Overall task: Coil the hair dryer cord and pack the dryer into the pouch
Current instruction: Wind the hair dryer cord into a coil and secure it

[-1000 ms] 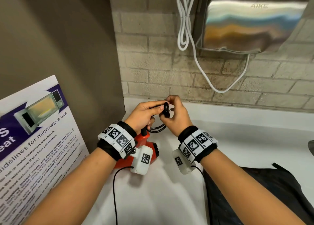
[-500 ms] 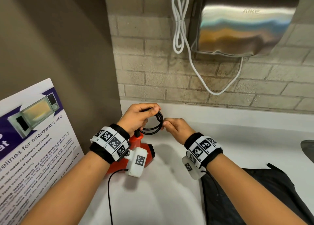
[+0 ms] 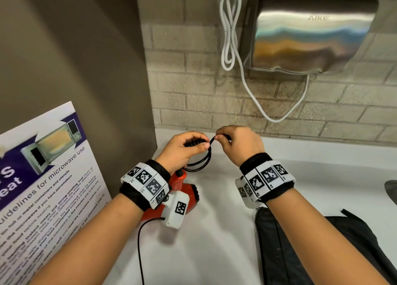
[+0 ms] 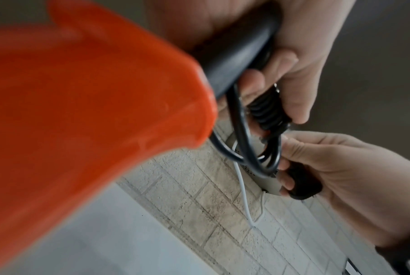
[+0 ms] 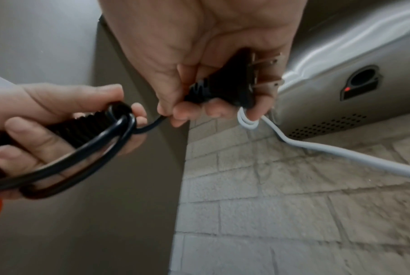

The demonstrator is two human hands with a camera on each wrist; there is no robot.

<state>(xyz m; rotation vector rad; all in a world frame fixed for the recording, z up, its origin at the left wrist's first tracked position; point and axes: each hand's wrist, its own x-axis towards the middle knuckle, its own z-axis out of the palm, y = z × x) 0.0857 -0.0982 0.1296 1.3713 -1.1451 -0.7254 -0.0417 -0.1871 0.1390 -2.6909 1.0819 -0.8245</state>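
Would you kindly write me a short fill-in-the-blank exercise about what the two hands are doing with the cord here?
1. The right hand grips the black ____ with metal prongs.
2. The left hand holds the looped black cord above the ____ plastic hair dryer.
3. The black fabric pouch lies on the white ____.

Missing words: plug; orange; counter

Blurred orange plastic hair dryer body [image 4: 86, 115] fills the left of the frame. Its black handle end and ribbed strain relief [image 4: 267, 111] are gripped by the left hand [image 4: 300, 61]. Glossy black cord loops [image 4: 253, 160] are seen hanging below that grip. A black plug [image 4: 302, 186] is pinched in the right hand [image 4: 354, 182], just beside the loops. Beige brick wall [image 4: 211, 204], thin white cable [image 4: 242, 195] and pale tabletop [image 4: 105, 241] are noted behind.
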